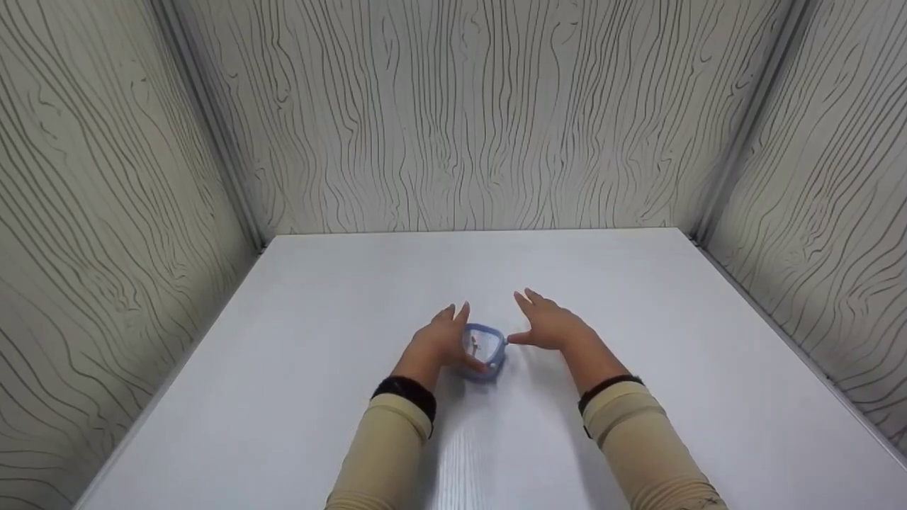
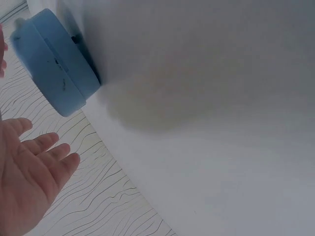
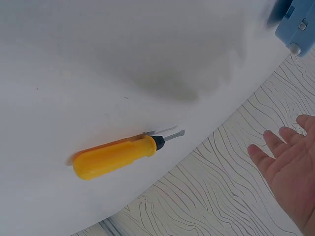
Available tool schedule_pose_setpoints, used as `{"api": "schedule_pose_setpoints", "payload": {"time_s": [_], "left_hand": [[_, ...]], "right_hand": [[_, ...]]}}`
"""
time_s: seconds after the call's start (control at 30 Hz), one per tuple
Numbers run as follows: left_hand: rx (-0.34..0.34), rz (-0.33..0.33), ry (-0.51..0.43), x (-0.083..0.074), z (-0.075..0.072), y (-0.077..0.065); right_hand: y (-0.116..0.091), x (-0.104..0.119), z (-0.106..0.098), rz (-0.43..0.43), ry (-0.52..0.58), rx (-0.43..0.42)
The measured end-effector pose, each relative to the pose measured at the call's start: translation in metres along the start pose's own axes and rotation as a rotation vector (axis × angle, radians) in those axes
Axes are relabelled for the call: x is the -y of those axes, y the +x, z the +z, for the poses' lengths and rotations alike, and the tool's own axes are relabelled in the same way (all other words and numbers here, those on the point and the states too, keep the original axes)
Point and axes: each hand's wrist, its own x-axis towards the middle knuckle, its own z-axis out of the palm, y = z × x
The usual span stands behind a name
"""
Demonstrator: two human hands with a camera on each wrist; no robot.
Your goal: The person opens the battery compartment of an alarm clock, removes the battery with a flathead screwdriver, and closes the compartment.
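Observation:
A small blue alarm clock with a white face stands on the white table. My left hand reaches round its left side, with the thumb in front of the face and the fingers stretched out behind. In the left wrist view the clock's plain blue side shows above the spread left hand. To the right of the clock is my right hand, fingers extended, its thumb close to the clock's edge; whether they touch I cannot tell. Straight fingers also show on the right hand in the right wrist view.
A flat-tipped screwdriver with a yellow handle lies on the table in the right wrist view; I cannot make it out in the head view. Wood-patterned panels rise behind the table and on both sides.

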Motion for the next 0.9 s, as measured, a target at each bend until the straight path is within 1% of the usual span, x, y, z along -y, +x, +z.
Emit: {"api": "schedule_pose_setpoints", "payload": {"time_s": [0.17,0.3,0.43,0.5,0.6,0.73,0.83,0.9], "left_hand": [[-0.005,0.006,0.004,0.000,0.003,0.000],[0.001,0.008,0.006,-0.001,0.004,0.000],[0.019,-0.002,0.000,-0.002,0.006,0.001],[0.023,0.003,0.006,-0.002,0.007,0.002],[0.019,0.018,0.045,0.000,0.009,0.003],[0.024,-0.004,0.024,0.001,0.009,0.001],[0.032,-0.033,-0.021,0.001,0.009,0.000],[0.031,-0.033,-0.013,0.002,0.010,0.000]], "right_hand": [[0.000,0.003,0.002,-0.038,0.002,-0.008],[0.001,0.006,0.005,-0.056,-0.005,0.006],[0.002,0.010,0.009,-0.043,0.012,0.038],[0.001,0.012,0.011,-0.042,0.019,0.052],[0.001,0.016,0.014,-0.045,0.034,0.066],[0.001,0.020,0.016,-0.044,0.062,0.076],[0.001,0.022,0.016,-0.043,0.085,0.084],[0.001,0.022,0.018,-0.046,0.096,0.089]]}}
